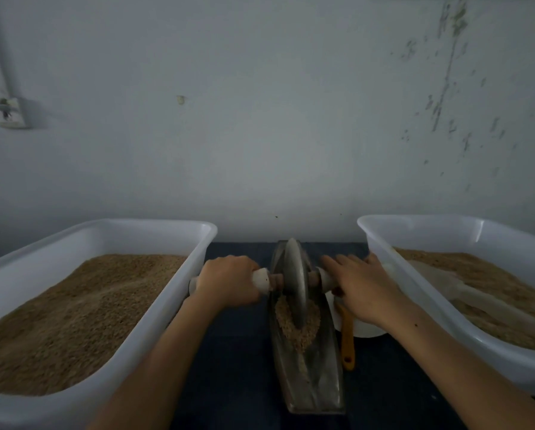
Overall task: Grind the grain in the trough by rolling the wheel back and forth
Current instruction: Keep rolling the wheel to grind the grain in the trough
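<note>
A narrow metal trough (325, 377) runs away from me down the middle of the dark table. A grey metal wheel (294, 274) stands upright in its far half. Crushed tan grain (300, 327) lies piled in the trough just in front of the wheel. A white handle (261, 279) sticks out of each side of the wheel. My left hand (229, 282) grips the left handle with curled fingers. My right hand (360, 285) rests on the right handle with its fingers stretched forward over it.
A large white tub of brown grain (83, 308) stands on the left, a second white tub (477, 330) on the right. A white bowl (365, 332) and an orange-handled tool (347, 339) lie just right of the trough. A grey wall stands close behind.
</note>
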